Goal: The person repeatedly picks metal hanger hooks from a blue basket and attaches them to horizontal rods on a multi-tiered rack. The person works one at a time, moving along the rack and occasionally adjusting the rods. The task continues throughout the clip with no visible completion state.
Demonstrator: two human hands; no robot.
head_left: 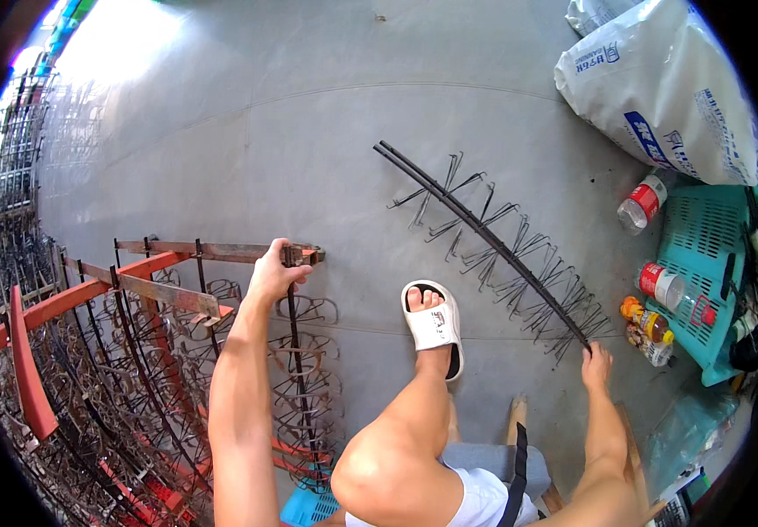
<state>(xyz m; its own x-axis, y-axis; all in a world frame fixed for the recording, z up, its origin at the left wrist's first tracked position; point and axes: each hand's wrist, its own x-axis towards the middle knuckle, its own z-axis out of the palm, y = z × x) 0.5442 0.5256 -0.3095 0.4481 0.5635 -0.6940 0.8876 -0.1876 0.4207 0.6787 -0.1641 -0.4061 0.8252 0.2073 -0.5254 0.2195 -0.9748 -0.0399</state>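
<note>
My left hand (270, 274) is closed at the end of a rusty flat arm of the orange metal rack (71, 305). Just below the fingers hangs a black rod (297, 351) bearing brown loops that look like eyeglass frames; the hand partly hides its top. On the right, my right hand (597, 365) grips the near end of a long black hook rod (493, 237). Thin bent wire hooks stick out from both sides of this rod, which slants up and left over the grey floor. Its hooks carry nothing that I can see.
More loaded rods crowd the rack. A turquoise basket (690, 237), plastic bottles (644, 204) and a white sack (660, 88) line the right side. My slippered foot (432, 325) stands between the hands. Stacked wire racks (14, 167) rise at far left; a blue basket (308, 507) is below.
</note>
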